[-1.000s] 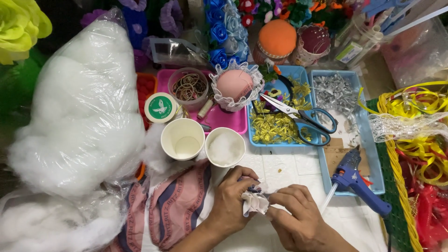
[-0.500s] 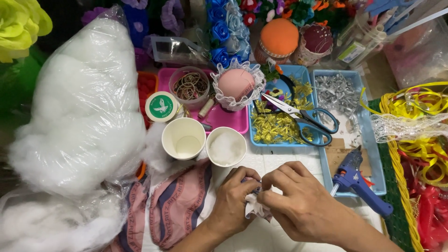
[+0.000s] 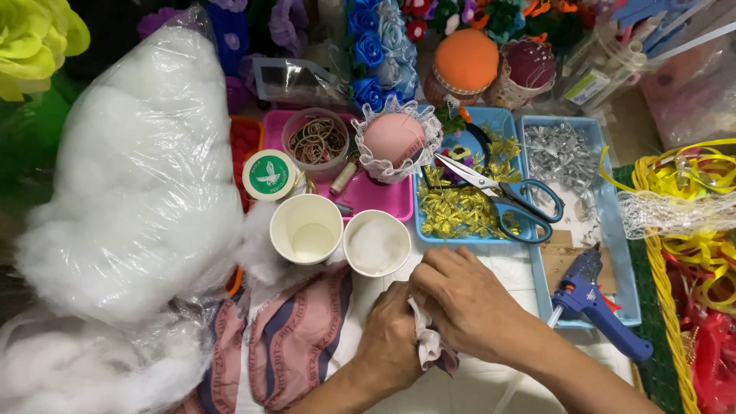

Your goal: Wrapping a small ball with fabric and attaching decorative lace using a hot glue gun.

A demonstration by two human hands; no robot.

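We pinch a small cloth bundle (image 3: 426, 343) between our left hand (image 3: 391, 343) and right hand (image 3: 468, 303), just below the stuffing-filled paper cup (image 3: 376, 244).

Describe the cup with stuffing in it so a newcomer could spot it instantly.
Start at the big bag of white stuffing on the left. Two paper cups stand just right of it; the stuffed cup is the right one, nearest the hands. Its neighbour, the empty cup, holds no fluff.
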